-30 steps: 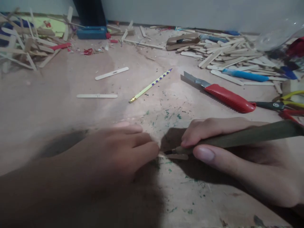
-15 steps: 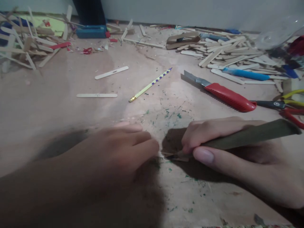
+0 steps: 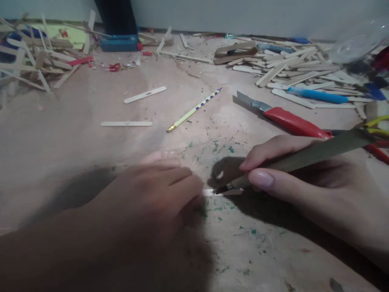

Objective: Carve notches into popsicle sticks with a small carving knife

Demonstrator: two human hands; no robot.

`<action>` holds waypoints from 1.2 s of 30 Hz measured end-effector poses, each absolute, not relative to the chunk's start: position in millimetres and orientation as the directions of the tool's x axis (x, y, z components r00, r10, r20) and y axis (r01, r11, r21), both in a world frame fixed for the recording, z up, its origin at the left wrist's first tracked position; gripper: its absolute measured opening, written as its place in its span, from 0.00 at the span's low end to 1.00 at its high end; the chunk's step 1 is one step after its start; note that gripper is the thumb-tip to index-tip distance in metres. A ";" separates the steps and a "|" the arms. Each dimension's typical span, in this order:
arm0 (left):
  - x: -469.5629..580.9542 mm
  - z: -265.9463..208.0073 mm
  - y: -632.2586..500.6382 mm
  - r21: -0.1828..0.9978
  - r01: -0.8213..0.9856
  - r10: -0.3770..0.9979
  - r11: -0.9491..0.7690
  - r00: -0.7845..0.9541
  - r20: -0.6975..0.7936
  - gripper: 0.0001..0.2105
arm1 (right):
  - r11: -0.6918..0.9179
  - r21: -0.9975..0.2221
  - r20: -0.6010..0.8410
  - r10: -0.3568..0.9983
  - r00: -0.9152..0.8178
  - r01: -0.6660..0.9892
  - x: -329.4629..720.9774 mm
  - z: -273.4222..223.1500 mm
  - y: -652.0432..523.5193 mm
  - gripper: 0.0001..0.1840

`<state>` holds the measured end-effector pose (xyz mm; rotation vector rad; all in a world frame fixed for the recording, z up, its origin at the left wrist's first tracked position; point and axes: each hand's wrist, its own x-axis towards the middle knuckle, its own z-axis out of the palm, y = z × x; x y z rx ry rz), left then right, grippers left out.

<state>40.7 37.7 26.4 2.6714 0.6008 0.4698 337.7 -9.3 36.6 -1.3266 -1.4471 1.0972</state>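
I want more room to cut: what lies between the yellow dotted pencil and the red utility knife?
In the head view, only bare tabletop with faint green flecks lies between the pencil and the red knife.

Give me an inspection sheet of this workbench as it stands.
Surface: bench, scratched, flecked with green paint.
Job's things: small stick flat on bench; olive knife, tip on stick.
Clutter: pencil, red cutter, blue pen, two loose sticks, stick piles right and left, scissors at right edge.
Hands: left hand pins stick; right hand grips knife.
Cables: nothing seen.
Surroundings: wall behind; blue box.
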 end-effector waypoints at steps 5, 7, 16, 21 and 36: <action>38.2 27.2 37.1 0.381 0.388 0.486 -0.839 0.849 0.206 0.12 | 0.044 -0.962 0.009 0.992 -0.129 0.271 346.6 42.1 -9.7 0.16; 37.8 28.7 38.0 0.391 0.407 0.509 -0.826 0.836 0.206 0.13 | 0.039 -0.951 -0.001 0.991 -0.131 0.308 349.2 44.6 -10.9 0.18; 37.4 29.4 40.8 0.431 0.406 0.517 -0.806 0.837 0.180 0.13 | 0.042 -0.927 -0.036 0.979 -0.201 0.372 351.7 42.0 -11.4 0.20; 37.2 30.5 40.6 0.427 0.413 0.518 -0.804 0.840 0.162 0.13 | -0.035 -0.917 -0.109 0.980 -0.164 0.397 363.3 31.5 -18.6 0.29; 40.9 31.3 42.2 0.453 0.419 0.522 -0.787 0.844 0.126 0.15 | -0.137 -0.906 -0.204 0.971 -0.129 0.400 344.2 52.6 -7.9 0.23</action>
